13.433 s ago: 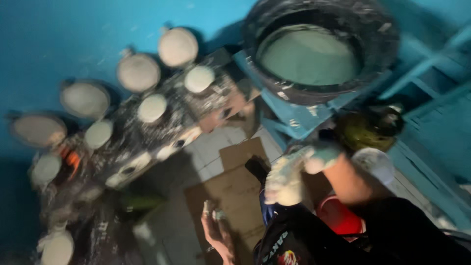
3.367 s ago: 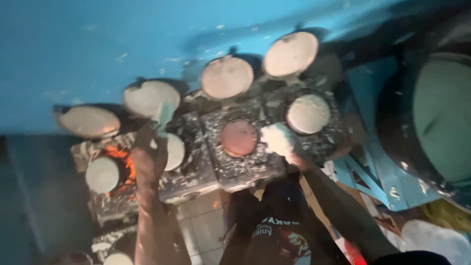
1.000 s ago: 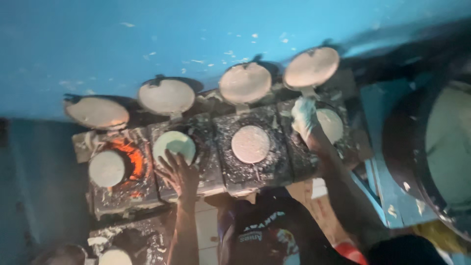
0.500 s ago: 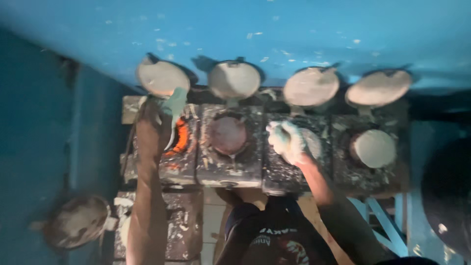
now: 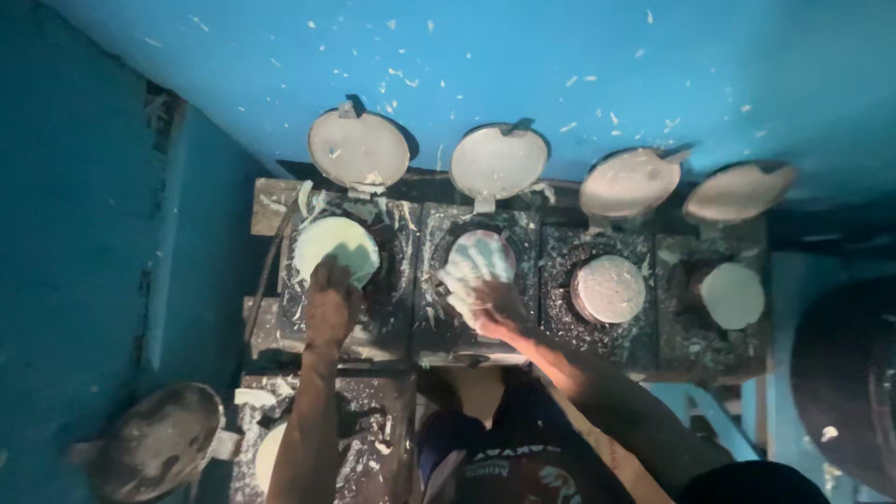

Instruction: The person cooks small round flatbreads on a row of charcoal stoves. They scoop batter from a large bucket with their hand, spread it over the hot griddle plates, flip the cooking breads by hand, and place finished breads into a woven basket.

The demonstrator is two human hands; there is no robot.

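White batter coats right hand (image 5: 478,285), flat & spread on 2nd mould's disc (image 5: 485,254); left hand (image 5: 333,297) pinches 1st disc (image 5: 334,247).

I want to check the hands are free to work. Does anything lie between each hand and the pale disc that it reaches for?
Nothing visible does. The left hand already touches the near edge of the leftmost pale disc. The batter-coated right hand rests directly on the second disc. The open round lids stand behind, against the wall.

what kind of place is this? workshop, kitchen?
Probably a small food-making stall or workshop: a row of black batter-crusted griddle plates with round hinged lids open against a splattered blue wall. The left hand and right hand touch pale discs.
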